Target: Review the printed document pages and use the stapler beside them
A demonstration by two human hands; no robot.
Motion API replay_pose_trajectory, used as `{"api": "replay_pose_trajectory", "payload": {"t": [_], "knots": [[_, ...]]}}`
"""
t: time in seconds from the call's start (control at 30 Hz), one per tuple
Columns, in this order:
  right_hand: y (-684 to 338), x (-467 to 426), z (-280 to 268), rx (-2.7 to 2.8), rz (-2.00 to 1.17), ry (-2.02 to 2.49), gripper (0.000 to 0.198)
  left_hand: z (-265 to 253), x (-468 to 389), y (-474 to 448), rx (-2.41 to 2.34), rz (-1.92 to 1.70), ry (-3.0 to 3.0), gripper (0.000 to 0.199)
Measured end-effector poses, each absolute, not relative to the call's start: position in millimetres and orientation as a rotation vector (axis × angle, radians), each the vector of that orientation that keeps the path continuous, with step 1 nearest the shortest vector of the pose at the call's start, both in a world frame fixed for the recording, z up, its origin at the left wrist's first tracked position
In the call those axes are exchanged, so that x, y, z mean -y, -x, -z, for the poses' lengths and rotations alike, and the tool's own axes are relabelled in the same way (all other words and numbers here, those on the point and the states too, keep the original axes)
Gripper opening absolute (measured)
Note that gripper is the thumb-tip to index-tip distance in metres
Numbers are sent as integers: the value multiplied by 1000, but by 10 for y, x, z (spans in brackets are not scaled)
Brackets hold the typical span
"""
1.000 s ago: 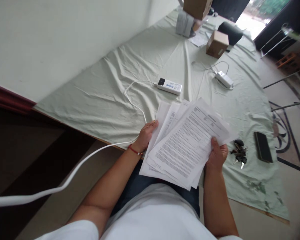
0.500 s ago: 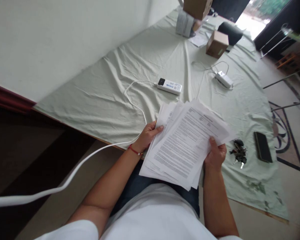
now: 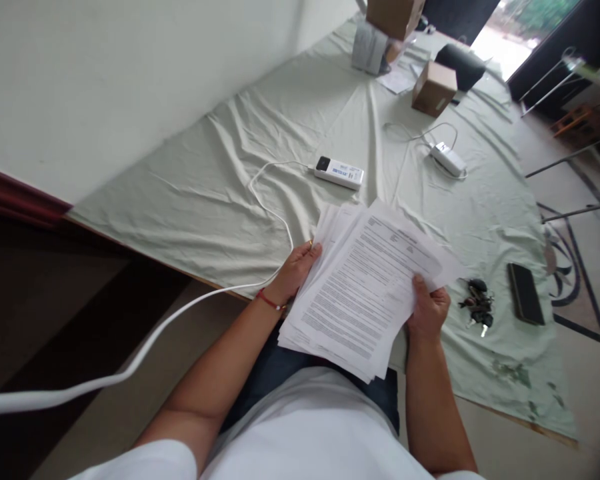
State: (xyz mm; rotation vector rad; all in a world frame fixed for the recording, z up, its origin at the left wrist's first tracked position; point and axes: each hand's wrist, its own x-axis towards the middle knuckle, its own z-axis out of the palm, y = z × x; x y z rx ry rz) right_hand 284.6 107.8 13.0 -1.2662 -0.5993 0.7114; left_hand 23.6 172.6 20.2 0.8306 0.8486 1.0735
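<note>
A loose stack of printed papers point(image 3: 355, 287) is held between my two hands, tilted, above the near edge of the table. My left hand point(image 3: 300, 267) grips the stack's left edge, thumb on top and the other fingers hidden beneath. On the right side, my right hand point(image 3: 429, 308) pinches the papers with its thumb over the top sheet. The sheets are fanned unevenly, and lines of small text cover the top one. A white power bank point(image 3: 339, 173) with a dark display end lies just beyond the stack, a white cable point(image 3: 270, 208) plugged into it.
Right of the papers lie a bunch of keys point(image 3: 477, 303) and a black phone point(image 3: 525, 294) on the pale green tablecloth point(image 3: 220, 180). Farther back are a white adapter with its cord point(image 3: 449, 160) and a cardboard box point(image 3: 434, 89). A wall point(image 3: 130, 80) borders the table's left side.
The stack has shifted slightly left, and its top sheets lie at a slightly different angle. My right hand has moved a little left with it; my left thumb has drawn back toward the edge.
</note>
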Motion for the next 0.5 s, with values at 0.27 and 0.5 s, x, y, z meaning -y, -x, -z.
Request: {"api": "replay_pose_trajectory", "payload": {"t": [0.27, 0.5], "knots": [[-2841, -1071, -119, 589, -738, 1251, 38, -249, -1714, -238, -758, -1023, -842, 41], [-2842, -1108, -121, 633, -677, 1183, 37, -204, -1722, -274, -788, -1117, -742, 37]]}}
